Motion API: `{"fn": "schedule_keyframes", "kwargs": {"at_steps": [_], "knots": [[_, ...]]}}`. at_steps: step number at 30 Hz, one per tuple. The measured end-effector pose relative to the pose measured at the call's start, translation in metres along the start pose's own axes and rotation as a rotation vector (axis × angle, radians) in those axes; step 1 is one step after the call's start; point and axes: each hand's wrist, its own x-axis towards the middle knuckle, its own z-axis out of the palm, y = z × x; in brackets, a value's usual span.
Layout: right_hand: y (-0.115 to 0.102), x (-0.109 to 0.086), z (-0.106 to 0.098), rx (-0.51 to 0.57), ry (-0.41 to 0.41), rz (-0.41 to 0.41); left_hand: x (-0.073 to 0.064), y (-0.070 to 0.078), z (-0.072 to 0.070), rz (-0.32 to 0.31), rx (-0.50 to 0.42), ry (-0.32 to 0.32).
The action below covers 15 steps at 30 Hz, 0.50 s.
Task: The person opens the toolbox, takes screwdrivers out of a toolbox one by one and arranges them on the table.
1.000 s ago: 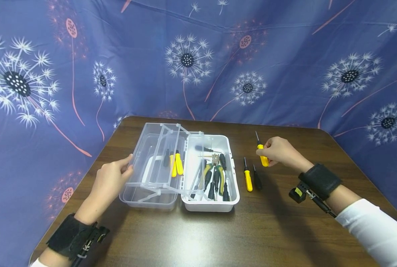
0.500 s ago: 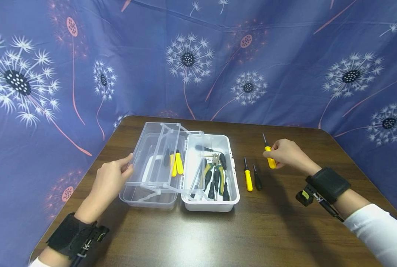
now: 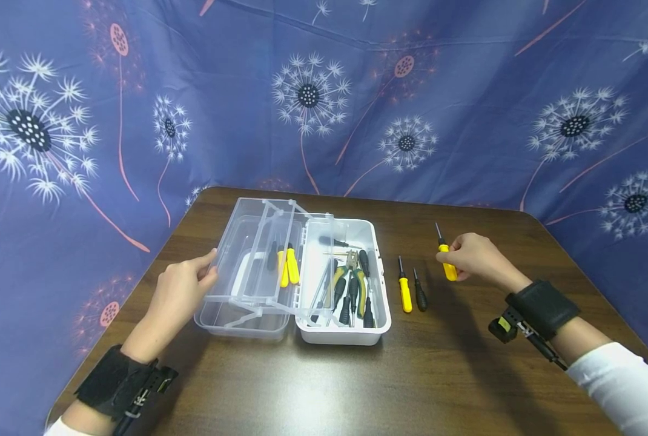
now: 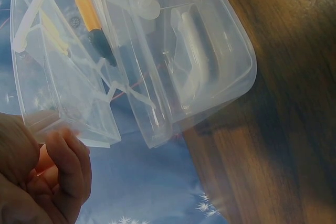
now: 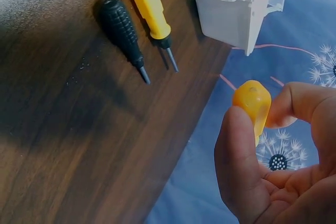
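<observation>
My right hand (image 3: 473, 259) pinches a yellow-handled screwdriver (image 3: 449, 270) by its handle, its shaft pointing away from me. In the right wrist view the thumb presses one side of the yellow handle (image 5: 253, 100). To its left, another yellow screwdriver (image 3: 406, 295) and a small black screwdriver (image 3: 421, 298) lie side by side on the table. My left hand (image 3: 181, 289) holds the outer edge of the clear upper tray (image 3: 227, 266) of an opened toolbox, thumb and fingers at its corner (image 4: 39, 124). Yellow-handled tools (image 3: 292, 266) sit in the trays.
The white toolbox base (image 3: 341, 336) holds green-and-yellow pliers (image 3: 361, 297) and several black-handled screwdrivers. Its clear lid (image 3: 215, 327) lies folded out to the left. A dandelion-print cloth (image 3: 351, 109) hangs behind the wooden table (image 3: 247, 387).
My right hand has moved to the right and slightly nearer me, carrying the yellow screwdriver away from the two on the table. My left hand stays at the tray.
</observation>
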Motion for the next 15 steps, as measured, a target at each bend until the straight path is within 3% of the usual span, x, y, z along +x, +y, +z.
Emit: {"fn": "schedule_keyframes", "kwargs": {"at_steps": [15], "knots": [[0.016, 0.005, 0.017, 0.019, -0.007, 0.047, 0.0, 0.001, -0.002, -0.008, -0.007, -0.007]]}}
